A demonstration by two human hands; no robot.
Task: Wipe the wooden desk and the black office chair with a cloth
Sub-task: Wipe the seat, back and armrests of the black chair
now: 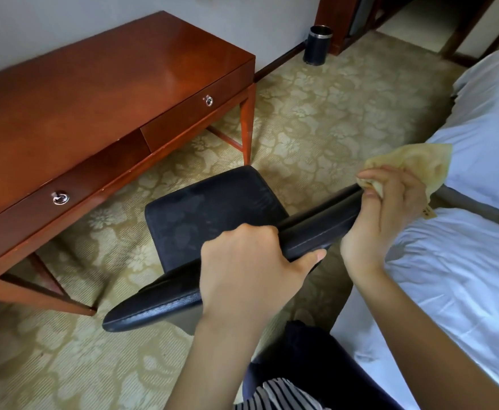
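While her left hand (242,261) grips the chair (212,202) back's top edge, her right hand (387,214) pinches the yellow cloth (419,161) against its end.

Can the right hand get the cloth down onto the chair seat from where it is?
Probably yes. The right hand grips the cloth at the end of the backrest; the seat lies just beyond, uncovered, with nothing standing between.

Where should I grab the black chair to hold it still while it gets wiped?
Probably the backrest's padded top edge, from behind and above. It is a long, slim bar nearest the person, so fingers curl over it, as the left hand does, leaving the right hand to hold the cloth.
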